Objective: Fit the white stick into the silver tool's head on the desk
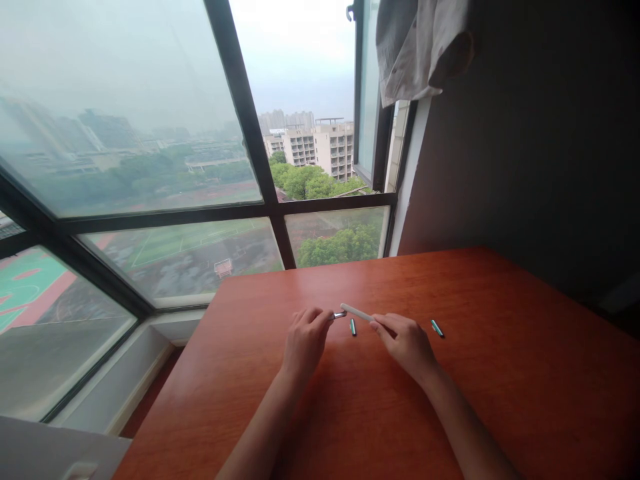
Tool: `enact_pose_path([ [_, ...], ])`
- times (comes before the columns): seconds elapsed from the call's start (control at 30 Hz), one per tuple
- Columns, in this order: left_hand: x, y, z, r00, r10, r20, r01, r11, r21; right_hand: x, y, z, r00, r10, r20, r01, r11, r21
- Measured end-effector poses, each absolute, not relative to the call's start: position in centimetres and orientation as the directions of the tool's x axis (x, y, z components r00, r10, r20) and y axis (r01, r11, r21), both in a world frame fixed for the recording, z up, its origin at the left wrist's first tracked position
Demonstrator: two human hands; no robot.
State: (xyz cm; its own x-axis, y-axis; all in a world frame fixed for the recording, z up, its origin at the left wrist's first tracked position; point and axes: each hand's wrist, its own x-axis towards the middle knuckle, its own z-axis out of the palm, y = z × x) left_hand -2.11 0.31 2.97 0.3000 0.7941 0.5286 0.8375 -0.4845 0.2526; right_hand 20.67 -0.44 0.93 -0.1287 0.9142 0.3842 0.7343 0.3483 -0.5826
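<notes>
Above the wooden table (390, 407), my left hand (306, 337) pinches a short, slim piece with a shiny silvery end (339, 315); its exact kind is too small to tell. My right hand (406, 339) is closed on the rear of a pale, slim, pen-like stick (357, 312), which slants up to the left. The tips of the two pieces almost meet; whether they touch I cannot tell. Just below them lies a small teal and dark piece (353, 327), which looks like a pen cap. A similar teal and dark piece (437, 328) rests right of my right hand.
Large windows (170, 160) with dark frames stand beyond the table's far and left edges, and one pane (369, 93) is swung open. A grey cloth (420, 50) hangs at the top right, beside a dark wall (530, 147).
</notes>
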Motion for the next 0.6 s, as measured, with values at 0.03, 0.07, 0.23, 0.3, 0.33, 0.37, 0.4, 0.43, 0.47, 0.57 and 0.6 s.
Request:
enact_pose_path([
  [0.03,-2.11,0.31,2.97,0.299,0.794,0.53,0.836,-0.485,0.256,20.69,-0.41,0.91,-0.131,0.914,0.383,0.732,0.349,-0.585],
  [0.07,-2.12,0.32,2.96,0.3,0.792,0.531,0.833,-0.489,0.258,20.71,-0.39,0.88,-0.127,0.915,0.383,0.732,0.347,-0.586],
  [0.23,-2.15,0.37,2.84,0.311,0.79,0.528,0.822,-0.503,0.269,20.64,-0.37,0.75,-0.084,0.92,0.382,0.746,0.313,-0.588],
  [0.3,-2.15,0.42,2.75,0.303,0.793,0.528,0.819,-0.501,0.282,20.59,-0.41,0.75,-0.075,0.923,0.377,0.746,0.302,-0.593],
  [0.33,-2.15,0.44,2.7,0.299,0.795,0.528,0.818,-0.499,0.288,20.56,-0.44,0.76,-0.075,0.925,0.373,0.746,0.3,-0.594],
  [0.37,-2.16,0.47,2.65,0.295,0.797,0.528,0.818,-0.496,0.291,20.54,-0.47,0.79,-0.08,0.925,0.371,0.745,0.302,-0.594],
  [0.4,-2.17,0.5,2.59,0.291,0.798,0.527,0.82,-0.492,0.292,20.52,-0.49,0.82,-0.088,0.925,0.368,0.744,0.307,-0.593],
  [0.43,-2.2,0.53,2.54,0.287,0.8,0.527,0.823,-0.488,0.291,20.51,-0.51,0.85,-0.098,0.925,0.367,0.742,0.314,-0.593],
  [0.47,-2.23,0.57,2.49,0.283,0.801,0.527,0.827,-0.482,0.288,20.5,-0.52,0.88,-0.107,0.925,0.366,0.739,0.32,-0.593],
  [0.57,-2.35,0.66,2.39,0.272,0.802,0.531,0.84,-0.468,0.276,20.51,-0.51,0.9,-0.12,0.923,0.365,0.737,0.33,-0.59],
  [0.6,-2.37,0.68,2.38,0.271,0.803,0.531,0.843,-0.465,0.272,20.52,-0.49,0.88,-0.117,0.923,0.367,0.741,0.327,-0.587],
])
